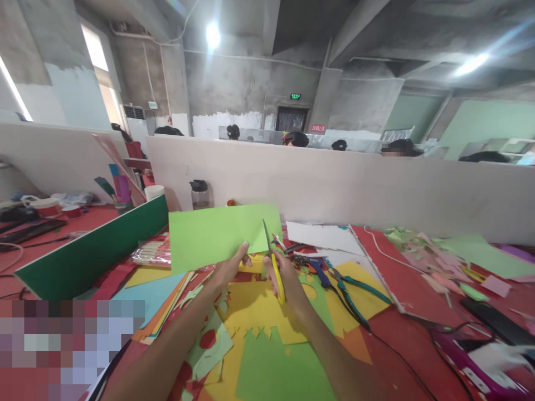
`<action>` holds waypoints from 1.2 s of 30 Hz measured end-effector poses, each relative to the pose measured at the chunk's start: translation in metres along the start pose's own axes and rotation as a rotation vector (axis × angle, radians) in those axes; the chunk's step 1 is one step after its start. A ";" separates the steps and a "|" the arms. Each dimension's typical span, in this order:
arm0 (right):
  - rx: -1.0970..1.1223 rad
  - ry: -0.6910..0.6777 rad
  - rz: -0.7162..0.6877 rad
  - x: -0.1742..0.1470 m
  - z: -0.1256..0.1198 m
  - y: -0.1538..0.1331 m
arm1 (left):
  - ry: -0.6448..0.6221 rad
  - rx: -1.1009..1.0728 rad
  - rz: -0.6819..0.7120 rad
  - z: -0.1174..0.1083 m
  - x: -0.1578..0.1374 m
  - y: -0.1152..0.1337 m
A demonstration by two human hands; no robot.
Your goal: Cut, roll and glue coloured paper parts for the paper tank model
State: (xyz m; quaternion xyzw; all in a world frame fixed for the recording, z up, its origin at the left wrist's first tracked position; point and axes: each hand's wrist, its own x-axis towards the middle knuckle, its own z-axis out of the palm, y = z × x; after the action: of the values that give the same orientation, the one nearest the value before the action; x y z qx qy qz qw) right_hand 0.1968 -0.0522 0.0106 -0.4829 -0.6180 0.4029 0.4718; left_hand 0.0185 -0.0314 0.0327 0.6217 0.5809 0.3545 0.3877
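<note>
My left hand (pixel 237 260) pinches the lower edge of a bright green sheet of paper (pixel 209 234), thumb on its face, and holds it raised above the table. In my right hand (pixel 288 278) are yellow-handled scissors (pixel 276 273), their blades pointing up at the right part of the sheet. One blade lies across the front of the paper; whether the paper sits between both blades I cannot tell. Below my hands lie yellow paper (pixel 251 306) with cut edges, a green sheet (pixel 280 367) and pale green scraps (pixel 215 337) with cut-out holes.
Teal-handled pliers (pixel 349 289) and a blue-handled tool (pixel 321 273) lie right of my hands. A green board (pixel 96 250) stands at left. A bottle (pixel 199 195) stands by the white partition (pixel 334 189). Paper scraps (pixel 430 256) and a purple device (pixel 472 362) are at right.
</note>
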 end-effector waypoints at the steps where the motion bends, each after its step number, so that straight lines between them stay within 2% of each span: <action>1: 0.012 -0.010 -0.001 0.000 0.000 0.001 | -0.008 0.006 -0.005 0.000 0.000 0.001; 5: 0.023 -0.016 0.017 0.003 0.000 0.003 | -0.020 0.040 -0.051 0.000 -0.001 0.003; 9: -0.024 -0.003 0.000 0.005 -0.001 0.006 | -0.020 0.035 0.009 0.001 -0.001 0.002; 12: -0.035 0.003 -0.018 0.005 -0.001 0.007 | -0.052 0.048 -0.017 0.001 -0.001 0.001; 19: 0.000 0.016 0.049 0.006 -0.002 0.005 | -0.043 0.031 0.008 0.002 -0.001 -0.002; 29: 0.109 0.026 0.043 0.002 0.001 -0.001 | -0.078 0.080 -0.054 0.004 0.004 -0.010; 36: 0.075 0.048 -0.010 0.011 -0.002 0.018 | -0.098 0.043 -0.036 0.003 0.001 -0.009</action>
State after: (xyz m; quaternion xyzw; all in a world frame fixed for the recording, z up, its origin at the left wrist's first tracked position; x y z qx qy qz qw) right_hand 0.2017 -0.0374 -0.0040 -0.4712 -0.5933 0.4117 0.5065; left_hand 0.0175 -0.0304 0.0234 0.6358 0.5798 0.3039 0.4088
